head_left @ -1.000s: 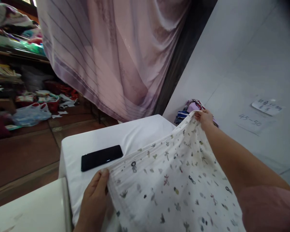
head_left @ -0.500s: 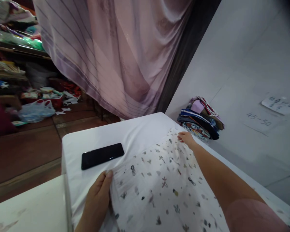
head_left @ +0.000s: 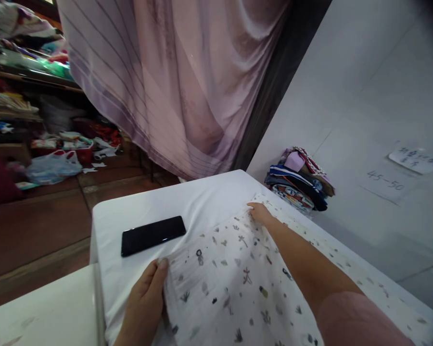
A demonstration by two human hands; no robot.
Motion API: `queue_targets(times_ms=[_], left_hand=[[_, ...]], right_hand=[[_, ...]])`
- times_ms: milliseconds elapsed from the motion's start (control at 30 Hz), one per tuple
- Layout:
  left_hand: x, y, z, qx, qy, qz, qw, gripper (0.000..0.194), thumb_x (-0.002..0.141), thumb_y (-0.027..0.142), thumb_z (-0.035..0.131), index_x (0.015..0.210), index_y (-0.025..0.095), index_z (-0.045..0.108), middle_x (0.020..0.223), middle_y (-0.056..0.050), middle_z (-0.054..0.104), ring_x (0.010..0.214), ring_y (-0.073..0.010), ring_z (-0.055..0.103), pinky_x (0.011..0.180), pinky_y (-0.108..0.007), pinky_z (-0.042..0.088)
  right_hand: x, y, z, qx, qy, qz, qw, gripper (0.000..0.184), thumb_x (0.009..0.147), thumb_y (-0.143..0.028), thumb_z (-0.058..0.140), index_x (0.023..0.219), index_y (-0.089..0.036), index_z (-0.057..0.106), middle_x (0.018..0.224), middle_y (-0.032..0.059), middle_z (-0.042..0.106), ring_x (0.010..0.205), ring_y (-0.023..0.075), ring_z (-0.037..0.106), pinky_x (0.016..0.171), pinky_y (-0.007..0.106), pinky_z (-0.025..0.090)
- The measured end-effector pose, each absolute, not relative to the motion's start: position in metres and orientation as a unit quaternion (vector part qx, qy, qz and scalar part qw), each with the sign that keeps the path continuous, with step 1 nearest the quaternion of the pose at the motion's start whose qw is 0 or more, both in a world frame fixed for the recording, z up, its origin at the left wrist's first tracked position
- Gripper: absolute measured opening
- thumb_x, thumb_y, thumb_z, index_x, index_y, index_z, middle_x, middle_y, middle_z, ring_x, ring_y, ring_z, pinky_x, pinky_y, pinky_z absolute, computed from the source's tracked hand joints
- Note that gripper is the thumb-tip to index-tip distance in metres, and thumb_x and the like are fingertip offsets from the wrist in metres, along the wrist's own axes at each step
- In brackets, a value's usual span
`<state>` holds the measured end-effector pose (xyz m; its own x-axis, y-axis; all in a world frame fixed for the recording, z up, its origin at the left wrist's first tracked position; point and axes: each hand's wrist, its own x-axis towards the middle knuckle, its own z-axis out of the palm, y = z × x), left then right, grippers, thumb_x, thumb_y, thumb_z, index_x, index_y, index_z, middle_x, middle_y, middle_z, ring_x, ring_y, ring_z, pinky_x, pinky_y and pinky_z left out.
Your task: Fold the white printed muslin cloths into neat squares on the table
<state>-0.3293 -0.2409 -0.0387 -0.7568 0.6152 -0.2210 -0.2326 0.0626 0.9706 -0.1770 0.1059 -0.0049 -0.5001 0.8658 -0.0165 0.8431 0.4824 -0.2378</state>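
Right hand (head_left: 260, 214), shifted leftward, touches patterned white cloth (head_left: 234, 283), grip unclear. Left hand (head_left: 146, 293) pinches its corner, black phone (head_left: 153, 235) lying nearby

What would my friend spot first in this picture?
Probably the big pinkish curtain hanging at the top middle. Then the black phone lying on the white surface, beside the patterned cloth, where the left hand grips one corner and the right hand touches its far edge.
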Motion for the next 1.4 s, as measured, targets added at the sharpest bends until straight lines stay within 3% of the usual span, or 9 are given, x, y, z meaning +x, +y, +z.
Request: queue_targets(times_ms=[100,333,500,633,767,1000,1200,1400], left_hand=[[-0.330,-0.241,-0.038,0.144,0.665,0.664,0.309,0.043,0.067,0.060,0.059,0.084,0.021,0.059,0.072,0.003,0.059,0.074,-0.0158,0.053,0.065,-0.020,0.046],[-0.329,-0.241,-0.031,0.127,0.684,0.652,0.301,0.045,0.063,0.062,0.060,0.082,0.021,0.060,0.071,0.002,0.061,0.075,-0.0180,0.055,0.064,-0.022,0.047],[-0.328,-0.241,-0.031,0.133,0.683,0.660,0.285,0.042,0.063,0.060,0.060,0.077,0.020,0.060,0.071,0.001,0.061,0.076,-0.0192,0.055,0.066,-0.024,0.048],[-0.328,-0.242,-0.028,0.133,0.685,0.656,0.288,0.041,0.063,0.059,0.059,0.076,0.021,0.060,0.070,0.002,0.061,0.073,-0.0183,0.056,0.065,-0.024,0.047],[-0.327,-0.242,-0.024,0.136,0.688,0.652,0.288,0.040,0.065,0.060,0.058,0.074,0.020,0.058,0.069,0.003,0.060,0.074,-0.0175,0.055,0.066,-0.022,0.046],[-0.328,-0.243,-0.024,0.149,0.674,0.658,0.302,0.041,0.068,0.060,0.056,0.079,0.021,0.057,0.074,0.002,0.062,0.079,-0.0190,0.055,0.067,-0.022,0.045],[-0.326,-0.245,-0.015,0.162,0.679,0.652,0.295,0.039,0.071,0.057,0.054,0.082,0.020,0.057,0.076,0.001,0.063,0.079,-0.0203,0.056,0.067,-0.025,0.044],[-0.330,-0.243,-0.025,0.184,0.689,0.647,0.270,0.036,0.073,0.055,0.051,0.082,0.021,0.057,0.071,0.002,0.059,0.070,-0.0173,0.053,0.061,-0.024,0.043]], right_hand=[[-0.183,0.107,-0.008,-0.488,-0.870,0.074,0.007,0.026,0.088,-0.032,0.049,0.109,-0.018,0.055,0.117,0.0073,0.054,0.102,0.0191,0.054,0.088,0.042,0.044],[-0.187,0.109,-0.012,-0.491,-0.868,0.020,-0.063,0.026,0.087,-0.033,0.051,0.107,-0.016,0.055,0.108,0.0060,0.057,0.093,0.0177,0.056,0.081,0.039,0.047],[-0.189,0.105,-0.011,-0.506,-0.862,0.000,-0.042,0.020,0.090,-0.025,0.043,0.104,-0.019,0.056,0.098,0.0087,0.062,0.093,0.0201,0.056,0.079,0.035,0.043],[-0.196,0.102,-0.013,-0.522,-0.853,0.005,0.005,0.033,0.090,-0.024,0.034,0.121,-0.022,0.045,0.104,0.0097,0.061,0.098,0.0216,0.054,0.078,0.031,0.040],[-0.201,0.099,-0.019,-0.522,-0.852,0.035,0.028,0.046,0.086,-0.024,0.039,0.133,-0.020,0.035,0.118,0.0114,0.054,0.106,0.0218,0.051,0.084,0.029,0.038],[-0.197,0.061,-0.025,-0.502,-0.858,0.083,0.067,0.050,0.086,-0.029,0.040,0.132,-0.011,0.038,0.133,0.0136,0.044,0.122,0.0235,0.038,0.099,0.033,0.030],[-0.169,-0.026,-0.031,-0.453,-0.876,0.151,0.074,0.052,0.087,-0.041,0.039,0.132,-0.015,0.041,0.144,0.0099,0.030,0.133,0.0223,0.023,0.107,0.038,0.021],[-0.113,-0.134,-0.026,-0.381,-0.885,0.265,0.038,0.058,0.089,-0.050,0.033,0.140,-0.022,0.026,0.149,0.0061,0.009,0.136,0.0239,0.007,0.109,0.047,0.011]])
